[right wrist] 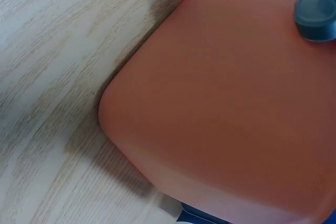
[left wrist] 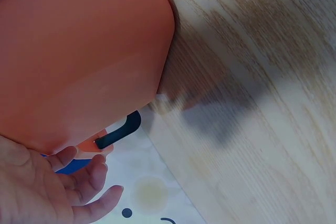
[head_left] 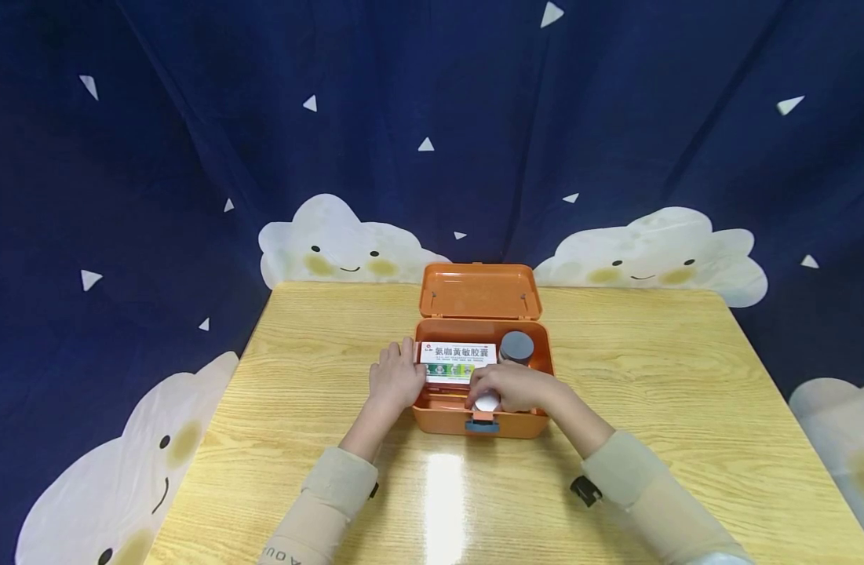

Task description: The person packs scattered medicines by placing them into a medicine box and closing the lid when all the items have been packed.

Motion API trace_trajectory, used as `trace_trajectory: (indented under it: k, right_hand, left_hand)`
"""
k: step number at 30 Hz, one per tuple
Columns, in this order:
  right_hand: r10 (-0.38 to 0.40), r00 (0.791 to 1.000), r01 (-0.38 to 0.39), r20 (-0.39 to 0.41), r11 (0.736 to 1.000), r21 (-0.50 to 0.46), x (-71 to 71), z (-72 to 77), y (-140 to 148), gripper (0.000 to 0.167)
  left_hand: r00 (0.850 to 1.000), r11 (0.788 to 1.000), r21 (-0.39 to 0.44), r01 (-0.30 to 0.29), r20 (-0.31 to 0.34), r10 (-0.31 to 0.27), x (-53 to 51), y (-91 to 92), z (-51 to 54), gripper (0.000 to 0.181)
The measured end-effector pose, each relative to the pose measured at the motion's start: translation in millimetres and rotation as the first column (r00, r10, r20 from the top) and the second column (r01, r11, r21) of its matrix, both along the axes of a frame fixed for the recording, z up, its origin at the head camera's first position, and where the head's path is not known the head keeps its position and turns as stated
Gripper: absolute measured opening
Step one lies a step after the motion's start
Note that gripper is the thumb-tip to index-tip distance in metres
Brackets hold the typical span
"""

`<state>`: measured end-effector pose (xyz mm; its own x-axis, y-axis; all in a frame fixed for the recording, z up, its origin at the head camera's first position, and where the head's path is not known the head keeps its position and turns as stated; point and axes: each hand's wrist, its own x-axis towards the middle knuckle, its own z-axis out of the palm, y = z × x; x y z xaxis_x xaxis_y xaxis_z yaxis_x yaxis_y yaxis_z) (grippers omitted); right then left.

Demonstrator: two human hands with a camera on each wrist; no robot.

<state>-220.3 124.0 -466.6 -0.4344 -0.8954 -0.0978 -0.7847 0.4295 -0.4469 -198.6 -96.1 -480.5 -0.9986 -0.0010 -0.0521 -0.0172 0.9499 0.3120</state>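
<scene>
An orange storage case [head_left: 432, 424] stands on the table with its lid [head_left: 481, 290] raised. My left hand [head_left: 398, 377] rests at its left rim; in the left wrist view the fingers [left wrist: 86, 182] are loosely bent and apart beside the case wall. A white medicine box [head_left: 460, 353] with Chinese print and a green band lies inside, near that hand. My right hand [head_left: 512, 384] reaches into the front of the case and holds a small white-topped bottle [head_left: 486, 402]; its lower part is hidden. Behind this hand stands a bottle with a grey cap [head_left: 516, 345].
A grey latch [head_left: 482, 426] sits on the case's front. The wooden table [head_left: 658, 377] extends to both sides. At the back hangs a dark blue curtain [head_left: 375, 102] with white triangles and smiling clouds. A dark carrying handle [left wrist: 121, 132] shows in the left wrist view.
</scene>
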Motion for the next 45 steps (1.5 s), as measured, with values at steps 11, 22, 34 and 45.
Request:
trace_trajectory:
  k: [11,22,34,45]
  right_hand:
    - [-0.001,0.999,0.000,0.033,1.000,0.026,0.3,4.5,0.3,0.046]
    - [-0.049,0.988,0.058,0.146,0.997,-0.057,-2.9,11.8,11.1,0.036]
    - [-0.412,0.902,0.412,0.128,0.736,-0.537,-22.7,20.5,24.8,0.021]
    - [-0.670,0.690,0.648,0.272,0.406,-0.645,-56.1,6.4,44.2,0.036]
  left_hand:
    - [1.000,1.000,-0.001,-0.005,0.014,0.005,-0.2,-0.1,-0.6,0.039]
    - [1.000,1.000,0.009,-0.005,0.008,0.005,0.3,0.4,0.6,0.039]
    - [1.000,1.000,0.013,-0.006,0.014,0.006,0.6,0.6,0.2,0.038]
    - [1.000,1.000,0.018,-0.013,0.007,0.013,0.1,0.0,-0.8,0.038]
